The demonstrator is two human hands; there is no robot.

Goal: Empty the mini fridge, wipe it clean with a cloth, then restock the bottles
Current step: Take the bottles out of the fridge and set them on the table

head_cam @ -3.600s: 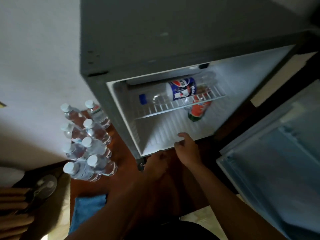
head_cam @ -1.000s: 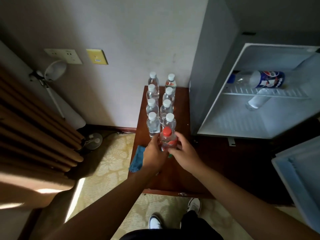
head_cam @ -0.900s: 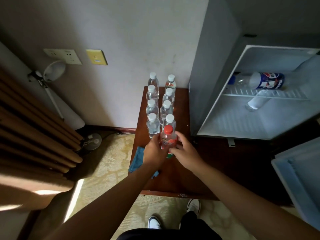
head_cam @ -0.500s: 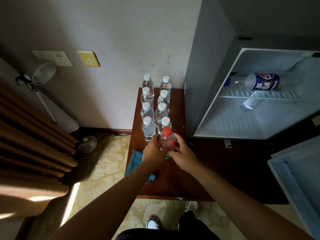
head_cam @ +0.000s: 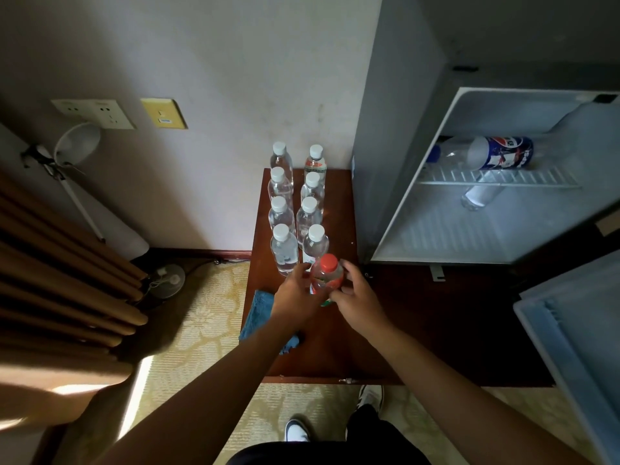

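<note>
A red-capped bottle [head_cam: 327, 276] stands upright on the brown wooden table [head_cam: 339, 344], in front of two rows of several white-capped water bottles [head_cam: 284, 248]. My left hand [head_cam: 297, 297] grips its left side. My right hand [head_cam: 357, 298] curls round its right side. The mini fridge [head_cam: 396, 169] stands open on the right. Inside it, a Pepsi-labelled bottle [head_cam: 500, 152] lies on the wire shelf [head_cam: 536, 179], with a clear bottle [head_cam: 478, 196] lying tilted beneath it. A blue cloth [head_cam: 256, 313] lies on the table's left edge, partly under my left forearm.
The open fridge door [head_cam: 577, 333] juts out at the lower right. A radiator [head_cam: 57, 270] lines the left wall, with a small lamp [head_cam: 75, 142] and wall sockets [head_cam: 97, 112] above it. Patterned carpet [head_cam: 201, 330] and my shoes [head_cam: 297, 429] show below the table.
The red-capped bottle, earlier lying inside the fridge under the shelf, now stands on the table between both hands. Over the last second the hands have barely moved.
</note>
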